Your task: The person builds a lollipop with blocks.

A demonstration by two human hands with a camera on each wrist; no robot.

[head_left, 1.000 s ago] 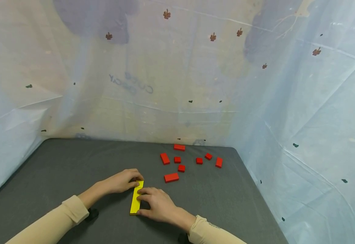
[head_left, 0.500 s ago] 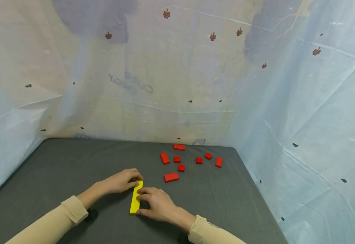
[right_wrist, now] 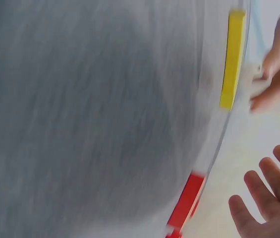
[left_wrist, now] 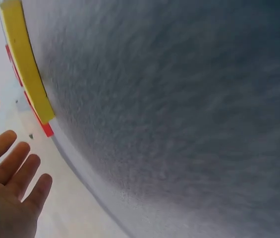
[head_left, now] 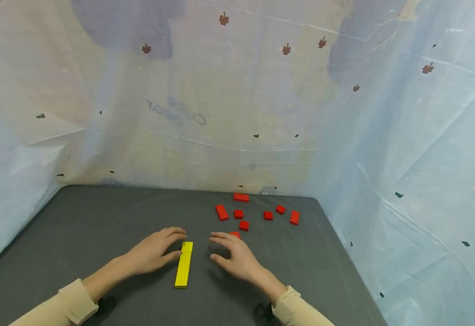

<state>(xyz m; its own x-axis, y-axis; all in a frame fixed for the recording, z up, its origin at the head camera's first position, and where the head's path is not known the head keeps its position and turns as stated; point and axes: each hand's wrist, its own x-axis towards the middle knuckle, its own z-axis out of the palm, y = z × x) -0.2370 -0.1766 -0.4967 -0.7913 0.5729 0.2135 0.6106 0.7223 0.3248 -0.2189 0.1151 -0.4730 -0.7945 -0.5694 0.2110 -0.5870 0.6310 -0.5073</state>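
A long yellow block (head_left: pixel 183 269) lies on the dark grey table with a short yellow block (head_left: pixel 186 246) touching its far end, in one straight row. Just left of the row hovers my left hand (head_left: pixel 152 253), fingers spread; its thumb is close to the blocks, and I cannot tell if it touches them. My right hand (head_left: pixel 239 258) is to the right of the row, apart from it, with loose fingers around nothing. Behind its fingertips a red block (head_left: pixel 235 234) is partly hidden. In the left wrist view the fingers (left_wrist: pixel 23 173) are extended.
Several red blocks, oblong (head_left: pixel 241 197) and small square (head_left: pixel 244 225), lie scattered on the table (head_left: pixel 131 213) at the back right. A pale plastic sheet (head_left: pixel 205 90) with leaf prints hangs behind the table and along its sides.
Both hands have let go of the yellow blocks. My right hand has moved right and slightly away, my left hand a little left. The blocks stay in line.
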